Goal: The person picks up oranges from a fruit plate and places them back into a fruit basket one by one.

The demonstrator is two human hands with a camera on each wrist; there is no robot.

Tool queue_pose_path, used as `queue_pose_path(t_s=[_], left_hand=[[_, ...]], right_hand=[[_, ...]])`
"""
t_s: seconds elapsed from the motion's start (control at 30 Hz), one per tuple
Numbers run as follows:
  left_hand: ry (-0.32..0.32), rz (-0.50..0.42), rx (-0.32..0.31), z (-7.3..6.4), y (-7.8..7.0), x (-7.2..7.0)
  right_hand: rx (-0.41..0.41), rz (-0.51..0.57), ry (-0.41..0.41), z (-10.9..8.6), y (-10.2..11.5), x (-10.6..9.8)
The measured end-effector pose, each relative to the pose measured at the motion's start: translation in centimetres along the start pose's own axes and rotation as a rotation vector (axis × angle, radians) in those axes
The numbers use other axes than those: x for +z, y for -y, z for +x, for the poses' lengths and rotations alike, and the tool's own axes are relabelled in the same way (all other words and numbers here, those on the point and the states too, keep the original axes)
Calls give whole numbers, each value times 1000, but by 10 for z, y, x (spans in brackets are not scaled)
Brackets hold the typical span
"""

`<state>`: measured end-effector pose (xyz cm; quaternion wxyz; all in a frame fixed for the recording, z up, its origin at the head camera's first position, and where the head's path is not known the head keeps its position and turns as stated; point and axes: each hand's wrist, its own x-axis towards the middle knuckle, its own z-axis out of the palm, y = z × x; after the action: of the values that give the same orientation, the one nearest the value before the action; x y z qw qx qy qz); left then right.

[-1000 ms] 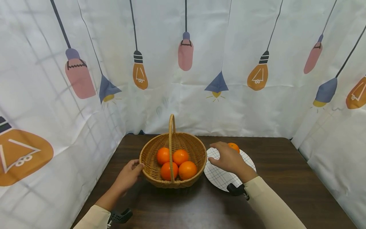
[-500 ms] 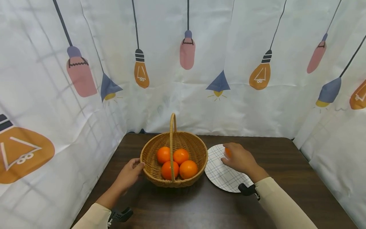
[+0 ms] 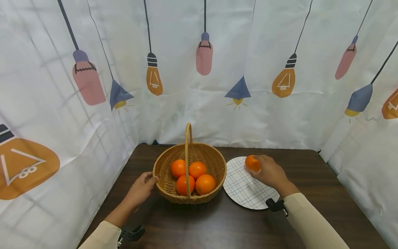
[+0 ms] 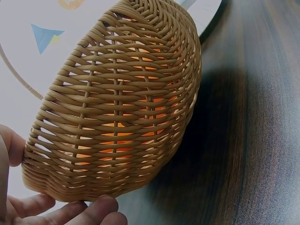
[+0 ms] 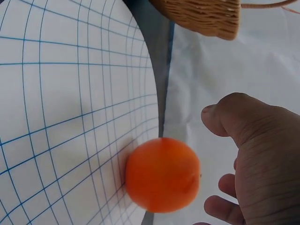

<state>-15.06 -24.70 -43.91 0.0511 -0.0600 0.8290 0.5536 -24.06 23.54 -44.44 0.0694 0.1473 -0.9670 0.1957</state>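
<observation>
My left hand [image 3: 141, 190] grips the left rim of a wicker basket [image 3: 163, 171]. In the left wrist view the thumb and fingertips lie around that rim. Several oranges [image 3: 205, 184] sit in the basket, under its tall handle [image 3: 187, 152]. To the right, a single orange [image 3: 252, 163] rests near the far edge of a round white plate [image 3: 245, 190] with blue grid lines. My right hand [image 3: 271, 173] is just right of this orange, fingers loosely bent. The right wrist view shows a gap between the hand [image 5: 267, 159] and the orange [image 5: 161, 174].
Basket and plate stand side by side on a dark brown wooden table [image 3: 202, 228]. Behind and beside the table hangs a white curtain [image 3: 186, 103] printed with lamps and bulbs. Each wrist wears a black strap device [image 3: 132, 234].
My right hand has moved right, passing over the single orange to its right side, and the orange shows again. The left hand keeps its grip on the basket.
</observation>
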Motion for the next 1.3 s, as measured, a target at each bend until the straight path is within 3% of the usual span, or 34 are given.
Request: queue_pose_path(t_s=[0.47,0.87,1.3], left_hand=[[-9,7,0,-2,-1,1],[-8,8,3,-2,0,1],[-14,4,2,1,2,1]], right_hand=[[68,65,5,9,-20,14],[154,94,70,21,-29,21],[173,117,102,27,-33,26]])
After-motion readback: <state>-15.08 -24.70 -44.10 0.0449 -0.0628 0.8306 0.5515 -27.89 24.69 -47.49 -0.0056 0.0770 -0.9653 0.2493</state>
